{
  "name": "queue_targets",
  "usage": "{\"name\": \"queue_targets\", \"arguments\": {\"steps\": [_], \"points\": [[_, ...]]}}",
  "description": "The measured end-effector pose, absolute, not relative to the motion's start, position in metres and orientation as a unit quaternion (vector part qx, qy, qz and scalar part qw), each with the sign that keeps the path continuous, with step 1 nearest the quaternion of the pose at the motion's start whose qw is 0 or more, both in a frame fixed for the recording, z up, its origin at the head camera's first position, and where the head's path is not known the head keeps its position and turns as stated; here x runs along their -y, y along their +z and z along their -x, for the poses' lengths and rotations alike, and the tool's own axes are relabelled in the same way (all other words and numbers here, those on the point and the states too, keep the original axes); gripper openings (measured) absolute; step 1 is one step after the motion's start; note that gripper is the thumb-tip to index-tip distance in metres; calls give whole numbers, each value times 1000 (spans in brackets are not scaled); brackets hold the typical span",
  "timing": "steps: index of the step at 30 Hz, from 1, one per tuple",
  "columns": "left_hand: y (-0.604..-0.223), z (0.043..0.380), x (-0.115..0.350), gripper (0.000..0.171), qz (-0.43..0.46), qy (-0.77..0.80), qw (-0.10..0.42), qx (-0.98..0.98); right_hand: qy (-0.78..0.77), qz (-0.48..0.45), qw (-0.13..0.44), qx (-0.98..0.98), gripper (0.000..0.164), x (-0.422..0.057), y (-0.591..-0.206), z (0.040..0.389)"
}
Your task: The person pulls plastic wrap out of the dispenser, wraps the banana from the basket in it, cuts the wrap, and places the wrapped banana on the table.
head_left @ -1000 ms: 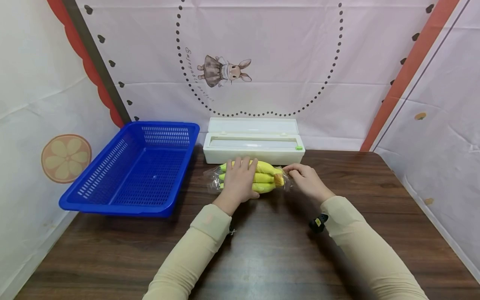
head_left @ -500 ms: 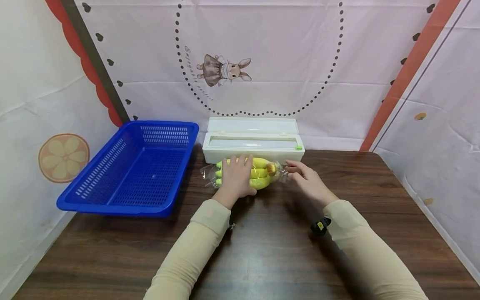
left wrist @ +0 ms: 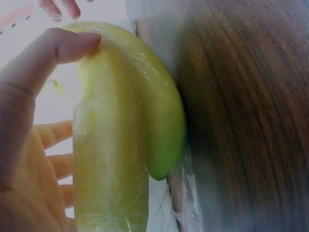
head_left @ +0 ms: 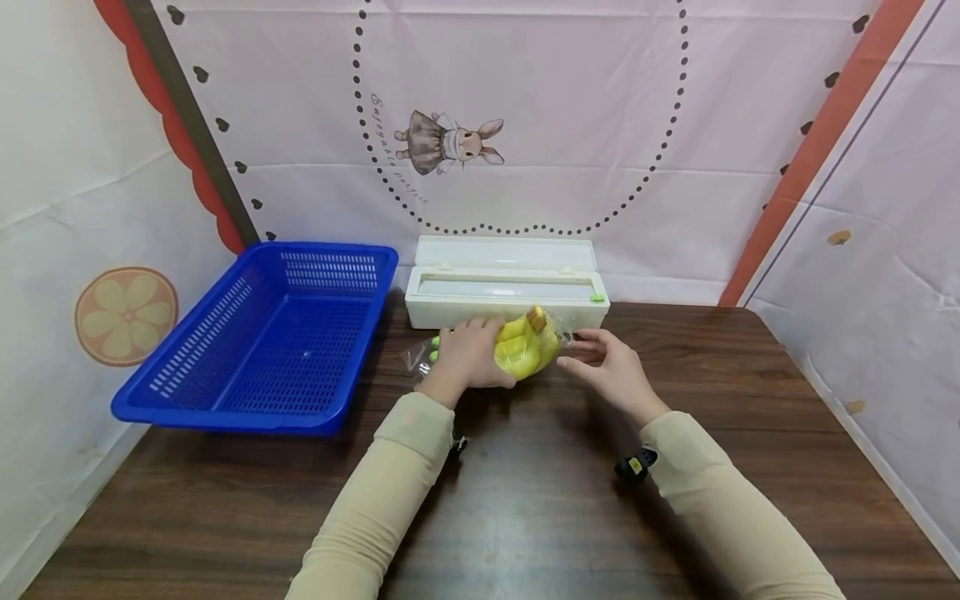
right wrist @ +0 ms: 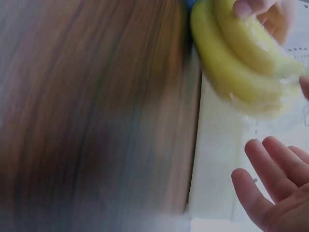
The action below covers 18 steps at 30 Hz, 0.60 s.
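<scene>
A bunch of bananas (head_left: 521, 348) wrapped in clear cling film sits at the middle of the table, its stem end tipped up. My left hand (head_left: 467, 354) grips the bunch from above. In the left wrist view its thumb presses on one banana (left wrist: 111, 140), with fingers on the far side. Loose film (head_left: 417, 358) sticks out at the left end. Beside the stem end is my right hand (head_left: 615, 373), thumb and fingers spread apart. Several of its fingers (right wrist: 263, 164) appear straight below the bunch in the right wrist view, holding nothing.
Right behind the bananas stands a long white cling film dispenser (head_left: 502, 315), lid raised, with a green slider (head_left: 597, 297) at its right. A blue plastic basket (head_left: 225, 419) stands at the left. Printed cloth (head_left: 570, 108) hangs behind and at the sides of the wooden table (head_left: 540, 517).
The left hand has rolled the bunch so its stem end tilts upward and back. The right hand has let go of the film at the right end, and its fingers have spread.
</scene>
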<state>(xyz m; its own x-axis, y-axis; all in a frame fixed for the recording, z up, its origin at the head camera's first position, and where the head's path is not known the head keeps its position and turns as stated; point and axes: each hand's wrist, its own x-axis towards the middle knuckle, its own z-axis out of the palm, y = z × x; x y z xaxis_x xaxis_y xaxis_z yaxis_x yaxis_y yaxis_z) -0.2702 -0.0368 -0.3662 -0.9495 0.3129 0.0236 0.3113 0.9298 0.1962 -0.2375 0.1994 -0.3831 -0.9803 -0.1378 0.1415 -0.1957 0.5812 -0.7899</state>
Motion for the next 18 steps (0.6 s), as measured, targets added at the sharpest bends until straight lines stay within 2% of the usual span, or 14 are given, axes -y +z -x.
{"name": "queue_targets", "arguments": {"steps": [6, 18], "points": [[-363, 274, 40, 95, -156, 118, 40, -980, 500, -92, 84, 857, 46, -185, -382, 240], [-359, 277, 41, 95, -156, 139, 70, -975, 549, -85, 162, 816, 22, -165, -384, 240]]}}
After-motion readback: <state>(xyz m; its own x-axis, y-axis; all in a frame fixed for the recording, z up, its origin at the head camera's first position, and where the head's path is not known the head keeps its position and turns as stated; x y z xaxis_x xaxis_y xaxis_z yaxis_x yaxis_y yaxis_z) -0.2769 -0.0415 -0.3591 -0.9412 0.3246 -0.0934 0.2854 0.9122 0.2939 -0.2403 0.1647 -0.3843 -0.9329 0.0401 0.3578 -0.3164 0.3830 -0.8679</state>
